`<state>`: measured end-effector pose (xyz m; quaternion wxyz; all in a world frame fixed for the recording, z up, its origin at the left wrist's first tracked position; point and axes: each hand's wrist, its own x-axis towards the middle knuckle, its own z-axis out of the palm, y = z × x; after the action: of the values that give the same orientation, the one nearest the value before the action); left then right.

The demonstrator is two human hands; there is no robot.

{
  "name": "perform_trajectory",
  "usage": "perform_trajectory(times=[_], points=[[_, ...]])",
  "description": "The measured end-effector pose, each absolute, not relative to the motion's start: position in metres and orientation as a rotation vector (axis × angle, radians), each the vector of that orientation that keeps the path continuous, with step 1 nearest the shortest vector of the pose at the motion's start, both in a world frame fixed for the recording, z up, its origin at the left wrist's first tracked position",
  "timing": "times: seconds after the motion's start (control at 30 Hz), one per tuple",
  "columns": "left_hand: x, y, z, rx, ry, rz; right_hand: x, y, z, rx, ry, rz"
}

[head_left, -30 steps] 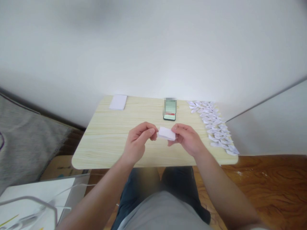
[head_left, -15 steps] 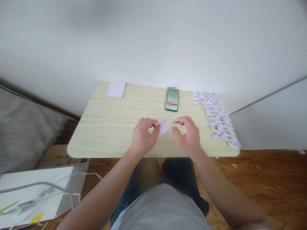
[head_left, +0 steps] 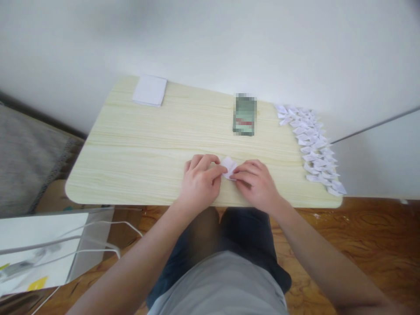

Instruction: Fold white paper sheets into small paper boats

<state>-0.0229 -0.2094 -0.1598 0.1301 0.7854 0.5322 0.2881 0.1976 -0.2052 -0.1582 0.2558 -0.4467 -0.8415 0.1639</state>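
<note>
1. Paper piece (head_left: 229, 165), small, white, creased: lies between both hands at the table's (head_left: 141, 144) near side, right of middle.
2. Left hand (head_left: 201, 178): fingertips touch paper's left side. Right hand (head_left: 257, 181): fingertips touch its near right corner. Pinching or just pressing? We can't tell for either.
3. Key relation: paper sits right of left hand, left of right hand; we call neither nearer. Looks roughly square, so we mark no clear long axis.
4. Phone (head_left: 245, 116) beyond paper; folded paper shapes (head_left: 313, 146) far right; paper stack (head_left: 150, 90) far left.
</note>
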Motion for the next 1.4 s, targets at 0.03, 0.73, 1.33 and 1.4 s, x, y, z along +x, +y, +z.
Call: perform_trajectory(times=[0.03,0.73,1.33,1.4], points=[[-0.025,-0.21,-0.161,2.328,1.486,0.828,0.199,-0.206,-0.158,-1.2,-2.295,0.472],[-0.044,-0.217,-0.162,2.344,1.326,0.758,0.169,-0.212,-0.163,-1.618,-1.95,0.385],[-0.046,-0.219,-0.159,2.404,1.318,0.66,0.164,-0.214,-0.167,-1.66,-1.909,0.331],[-0.047,-0.219,-0.157,2.405,1.307,0.641,0.164,-0.213,-0.167,-1.658,-1.911,0.339]])
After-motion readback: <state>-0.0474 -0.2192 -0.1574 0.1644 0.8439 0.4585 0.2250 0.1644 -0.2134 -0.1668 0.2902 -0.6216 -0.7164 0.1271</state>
